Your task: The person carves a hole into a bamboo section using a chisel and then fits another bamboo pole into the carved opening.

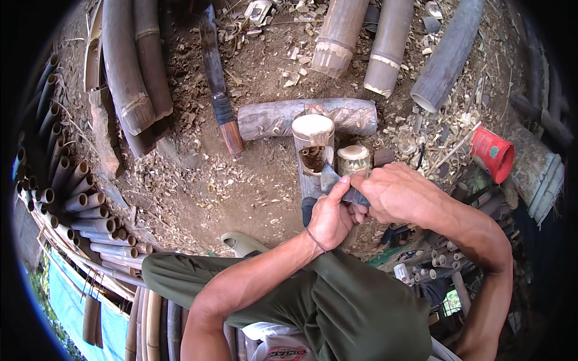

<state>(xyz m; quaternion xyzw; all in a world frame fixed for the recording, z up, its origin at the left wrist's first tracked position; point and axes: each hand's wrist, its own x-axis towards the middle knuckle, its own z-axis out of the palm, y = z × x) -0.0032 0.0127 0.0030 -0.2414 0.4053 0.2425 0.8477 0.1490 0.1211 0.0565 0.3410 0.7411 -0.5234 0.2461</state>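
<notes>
Grip clamped on a grey blade [329, 178], the left hand [331, 219] holds its thumb uppermost beside a notched bamboo tube [308, 183]; to its right, the right hand [390, 192], wrist bent, folds around what seems the blade's hidden end.

Soft daylight; blue tarp [67, 295] bright; edges bent, corners black.

A hand could pass low over the brown, chip-strewn dirt floor [223, 192], between the long dark knife with a brown handle [218, 84] and the grey bamboo piece with a side opening [306, 183]. Straight ahead, a grey log lying crosswise [271, 121] blocks — and a short pale cylinder [353, 162] crowds the right hand [391, 189].
</notes>
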